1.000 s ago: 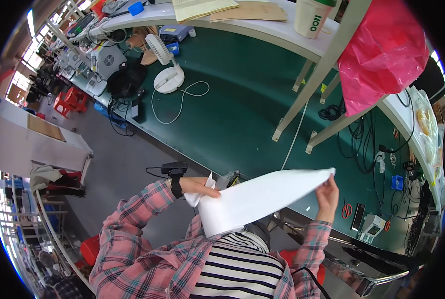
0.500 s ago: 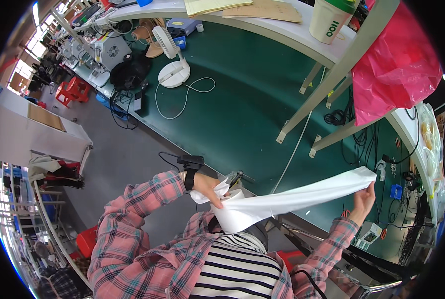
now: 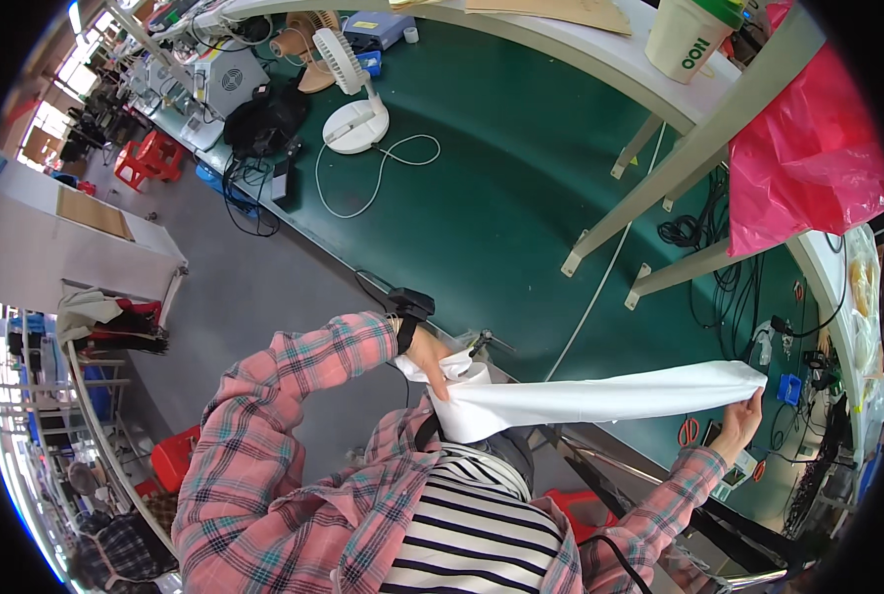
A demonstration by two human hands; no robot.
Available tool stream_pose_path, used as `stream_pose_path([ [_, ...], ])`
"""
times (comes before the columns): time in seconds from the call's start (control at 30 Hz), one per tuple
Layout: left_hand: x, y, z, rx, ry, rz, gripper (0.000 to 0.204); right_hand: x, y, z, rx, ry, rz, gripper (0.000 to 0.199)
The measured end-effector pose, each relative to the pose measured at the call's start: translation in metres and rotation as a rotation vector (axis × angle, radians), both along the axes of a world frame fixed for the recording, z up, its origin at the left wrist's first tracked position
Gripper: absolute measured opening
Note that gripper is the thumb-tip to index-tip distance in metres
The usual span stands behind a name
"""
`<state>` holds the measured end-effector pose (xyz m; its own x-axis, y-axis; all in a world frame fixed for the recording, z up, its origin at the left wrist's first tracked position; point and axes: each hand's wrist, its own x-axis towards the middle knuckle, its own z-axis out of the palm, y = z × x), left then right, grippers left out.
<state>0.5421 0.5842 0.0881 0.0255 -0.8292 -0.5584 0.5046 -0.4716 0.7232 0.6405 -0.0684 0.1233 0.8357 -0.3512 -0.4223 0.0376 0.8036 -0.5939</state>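
A long white piece of cloth (image 3: pixel 600 398) is stretched level between my two hands, just in front of my chest and above the near edge of the green worktable (image 3: pixel 482 188). My left hand (image 3: pixel 428 358) grips its bunched left end; a black band sits on that wrist. My right hand (image 3: pixel 741 418), far out to the right, pinches the cloth's other end. Both arms wear pink plaid sleeves.
On the green table stand a small white fan (image 3: pixel 355 109) with a loose white cord, black cables and red-handled scissors (image 3: pixel 689 432). A grey metal frame (image 3: pixel 689 158) carries a white shelf with a white bucket (image 3: pixel 691 40). A pink plastic bag (image 3: pixel 808 158) hangs at right.
My hands have moved apart, the right one far out to the right. The cloth, held as a broad sheet before, is now pulled into a long narrow band.
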Motion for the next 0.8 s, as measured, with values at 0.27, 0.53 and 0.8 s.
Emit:
stream_pose_path([
  [0.27, -0.003, 0.003, -0.026, 0.163, -0.023, 0.067, 0.06, -0.007, -0.022, 0.002, -0.15, 0.053, -0.087, 0.03],
  [0.53, 0.015, 0.019, -0.02, 0.212, 0.158, 0.139, 0.052, -0.001, -0.017, 0.007, -0.307, 0.027, -0.146, 0.033],
  [0.8, -0.011, 0.018, -0.033, 0.288, 0.105, -0.037, 0.053, 0.006, -0.038, 0.002, -0.306, 0.029, -0.14, 0.034],
])
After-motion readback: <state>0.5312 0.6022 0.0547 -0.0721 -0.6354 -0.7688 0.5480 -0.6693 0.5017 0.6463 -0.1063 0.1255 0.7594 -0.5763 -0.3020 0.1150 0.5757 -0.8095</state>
